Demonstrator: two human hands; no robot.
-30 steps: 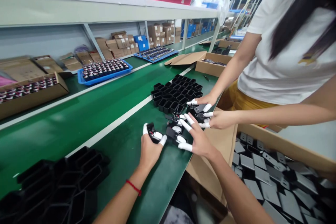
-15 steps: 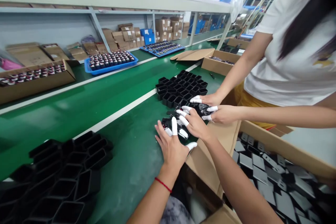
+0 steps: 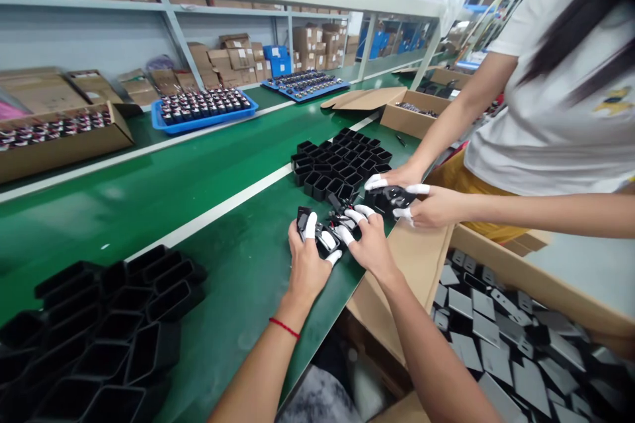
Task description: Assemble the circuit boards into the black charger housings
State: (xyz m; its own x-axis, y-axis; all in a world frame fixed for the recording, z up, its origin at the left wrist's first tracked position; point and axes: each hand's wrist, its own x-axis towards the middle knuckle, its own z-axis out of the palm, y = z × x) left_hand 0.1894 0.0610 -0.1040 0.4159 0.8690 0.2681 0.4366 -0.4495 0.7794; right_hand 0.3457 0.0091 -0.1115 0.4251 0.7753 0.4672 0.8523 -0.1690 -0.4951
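My left hand (image 3: pixel 308 259), with white finger cots and a red string at the wrist, grips a small black part (image 3: pixel 303 221) on the green belt (image 3: pixel 163 211). Just to its right, my right hand (image 3: pixel 368 240) has its fingers curled on another small black part (image 3: pixel 342 219). Both hands sit just in front of a cluster of open black housings (image 3: pixel 337 162). A co-worker in a white shirt stands at the right, and that person's hands (image 3: pixel 421 201) hold a black piece (image 3: pixel 394 197) beside mine.
More black housings (image 3: pixel 99 337) lie at the lower left. A cardboard box of flat grey plates (image 3: pixel 501 350) stands at the lower right. Blue trays (image 3: pixel 203 109) and cardboard boxes (image 3: pixel 59 139) of small parts line the far side. Another box (image 3: pixel 409 115) sits further along the belt.
My left hand drew back to the left and closed on a black part. My right hand curled onto the part beside it. The co-worker's hands stayed close by.
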